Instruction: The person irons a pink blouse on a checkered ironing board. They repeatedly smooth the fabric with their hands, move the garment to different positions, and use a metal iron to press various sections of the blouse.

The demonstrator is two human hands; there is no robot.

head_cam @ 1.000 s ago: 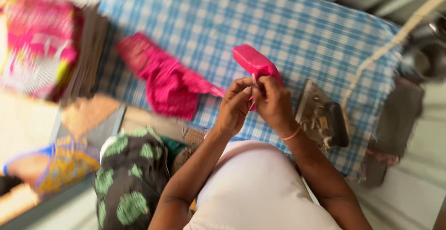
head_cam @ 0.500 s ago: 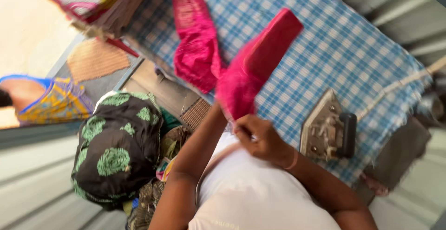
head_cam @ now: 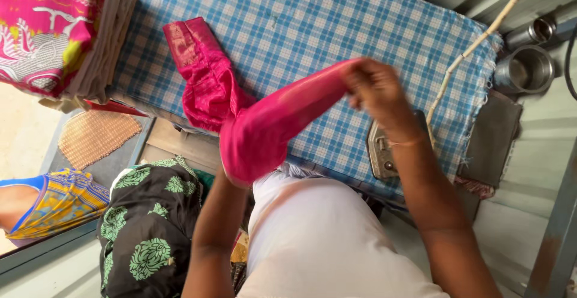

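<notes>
A bright pink garment (head_cam: 210, 84) lies on the blue checked table cloth (head_cam: 312, 21). One of its sleeves (head_cam: 282, 117) is stretched out between my hands. My left hand is hidden inside the sleeve's lower end (head_cam: 243, 153), only the forearm shows below it. My right hand (head_cam: 372, 87) pinches the sleeve's far end above the cloth. A metal clothes iron (head_cam: 381, 150) rests on the table just below my right wrist.
A stack of folded fabrics (head_cam: 57, 30) with a pink patterned piece on top sits at the table's left end. A black cloth with green motifs (head_cam: 147, 220) hangs at lower left. Two steel cups (head_cam: 529, 63) and a thin stick (head_cam: 475, 45) lie at the right. A person in yellow-blue clothing (head_cam: 54, 202) is at far left.
The sleeve, held close in both hands a second ago, has been pulled out long. My right hand moved up and right with its end, and my left hand went inside it.
</notes>
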